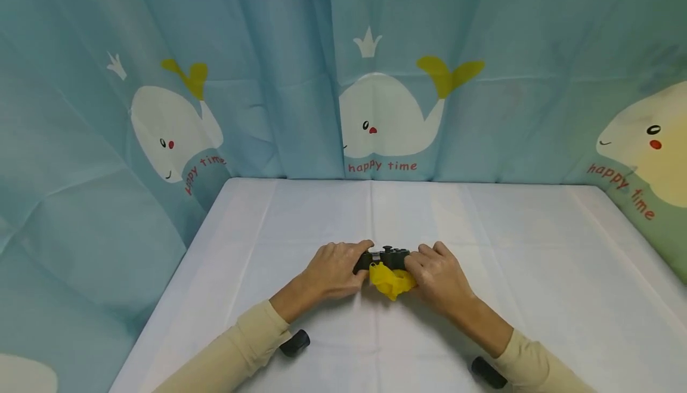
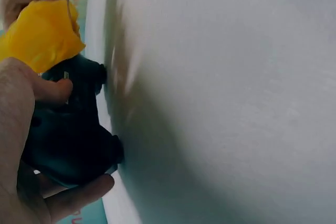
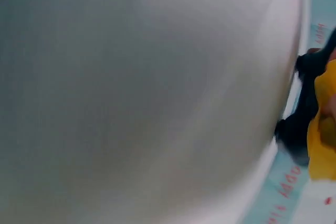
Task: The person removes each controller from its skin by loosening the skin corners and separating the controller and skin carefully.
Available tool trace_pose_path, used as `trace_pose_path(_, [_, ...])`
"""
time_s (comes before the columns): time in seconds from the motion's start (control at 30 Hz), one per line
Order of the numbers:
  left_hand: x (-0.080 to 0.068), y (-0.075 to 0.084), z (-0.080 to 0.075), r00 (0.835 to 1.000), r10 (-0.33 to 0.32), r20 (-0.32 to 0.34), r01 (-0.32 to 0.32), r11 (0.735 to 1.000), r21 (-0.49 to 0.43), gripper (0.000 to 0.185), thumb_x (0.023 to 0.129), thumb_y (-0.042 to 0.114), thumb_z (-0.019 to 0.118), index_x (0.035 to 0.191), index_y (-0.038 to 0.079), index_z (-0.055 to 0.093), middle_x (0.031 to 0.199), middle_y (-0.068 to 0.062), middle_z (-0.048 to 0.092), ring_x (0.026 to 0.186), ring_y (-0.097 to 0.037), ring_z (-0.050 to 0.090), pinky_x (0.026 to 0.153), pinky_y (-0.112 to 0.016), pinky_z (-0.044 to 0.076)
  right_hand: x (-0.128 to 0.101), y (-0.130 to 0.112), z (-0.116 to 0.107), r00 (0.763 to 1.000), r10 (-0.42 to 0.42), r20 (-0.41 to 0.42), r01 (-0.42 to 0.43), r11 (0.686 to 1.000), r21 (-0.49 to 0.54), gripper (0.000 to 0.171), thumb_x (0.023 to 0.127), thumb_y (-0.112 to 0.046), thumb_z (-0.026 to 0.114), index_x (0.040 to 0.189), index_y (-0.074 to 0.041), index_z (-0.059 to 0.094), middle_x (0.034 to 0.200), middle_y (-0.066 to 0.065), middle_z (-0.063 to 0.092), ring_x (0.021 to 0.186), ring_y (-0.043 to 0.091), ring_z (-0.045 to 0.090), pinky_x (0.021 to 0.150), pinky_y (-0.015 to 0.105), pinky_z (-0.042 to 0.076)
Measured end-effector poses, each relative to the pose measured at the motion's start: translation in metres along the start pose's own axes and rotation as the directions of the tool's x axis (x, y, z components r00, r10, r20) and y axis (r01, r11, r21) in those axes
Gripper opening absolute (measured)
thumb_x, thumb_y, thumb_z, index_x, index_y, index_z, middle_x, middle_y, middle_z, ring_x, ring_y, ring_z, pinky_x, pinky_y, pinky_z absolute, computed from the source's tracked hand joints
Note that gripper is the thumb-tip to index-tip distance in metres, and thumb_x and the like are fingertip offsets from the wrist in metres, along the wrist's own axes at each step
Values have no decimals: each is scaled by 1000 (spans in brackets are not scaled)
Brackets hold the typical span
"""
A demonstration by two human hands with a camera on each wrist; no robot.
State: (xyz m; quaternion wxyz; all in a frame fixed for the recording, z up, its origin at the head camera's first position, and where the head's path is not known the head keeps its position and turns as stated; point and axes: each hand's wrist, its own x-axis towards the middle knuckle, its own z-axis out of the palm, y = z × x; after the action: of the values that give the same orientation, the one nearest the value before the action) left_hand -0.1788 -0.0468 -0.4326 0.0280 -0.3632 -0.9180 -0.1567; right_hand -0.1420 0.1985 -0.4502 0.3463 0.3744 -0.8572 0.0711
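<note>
The head view is bright and evenly lit, with soft light from above; only faint shadows lie under the left hand (image 1: 335,271) and right hand (image 1: 440,274) and beneath the sleeves. Straight lines bow slightly toward the edges, a wide-lens bend. The left wrist view is sharp on the fingers (image 2: 58,90) but the table (image 2: 236,103) beyond them is soft, with a broad grey shadow. The right wrist view is blurred throughout, dim on its left side.
</note>
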Motion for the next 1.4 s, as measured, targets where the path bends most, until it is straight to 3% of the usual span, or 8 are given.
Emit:
trace_pose_path(0.2, [11,-6,-10,989,-102,107,114,987,-113,51,95,39,63,141,17,59,116,-9,71,92,-23,62,83,-42,48,10,7,-7,975,-197,99,211,966,-153,47,59,-12,99,78,-4,57,66,5,61,62,22,49,62,36,36])
trace_pose_path(0.33, [12,-12,-16,980,-143,138,166,971,-175,50,98,42,62,141,17,59,119,-7,69,92,-23,59,82,-41,46,2,7,-7,951,-265,162,290,944,-157,42,65,-17,96,77,-6,57,64,3,59,61,20,47,62,35,36])
trace_pose_path(0.5, [5,-12,-13,992,-103,79,114,981,-156,45,98,37,65,139,20,60,110,-5,71,80,-19,59,66,-35,45,-15,6,-14,968,-64,244,78,996,-48,45,58,-21,91,84,-8,55,75,0,53,63,17,46,60,32,40])
trace_pose_path(0.6, [-1,-8,-9,996,-84,16,84,995,-51,47,98,39,65,140,20,59,113,-5,72,82,-17,61,64,-33,45,-17,5,-21,949,64,307,-81,996,43,52,62,-23,94,92,-8,54,83,-1,48,62,13,45,57,30,46])
trace_pose_path(0.77, [-10,-5,-1,997,-49,-62,54,995,80,47,97,39,67,137,15,59,110,-5,72,87,-19,65,67,-36,52,-24,4,-29,892,129,434,-234,952,199,49,74,-24,93,99,-10,53,91,-4,52,64,6,46,59,25,50])
trace_pose_path(1.07, [-11,-10,9,974,192,-118,-149,941,303,46,93,26,75,132,8,59,132,-10,60,120,-28,57,85,-42,55,-25,0,-46,810,156,566,-410,840,355,44,74,-13,93,104,-16,62,107,-8,59,98,15,58,85,36,55])
trace_pose_path(1.23, [-17,-8,8,977,195,-88,-164,947,276,49,94,30,71,136,10,56,148,-15,45,137,-33,40,104,-49,42,-24,-7,-47,814,223,537,-483,774,411,37,75,-10,91,97,-19,63,100,-14,60,89,9,56,81,31,55])
trace_pose_path(1.4, [-27,16,-1,966,182,-183,-179,983,33,43,95,34,69,130,11,61,141,-7,52,129,-25,48,103,-43,43,-21,-14,-47,831,301,469,-519,725,453,36,75,-9,89,94,-22,62,91,-17,59,81,7,55,73,28,53])
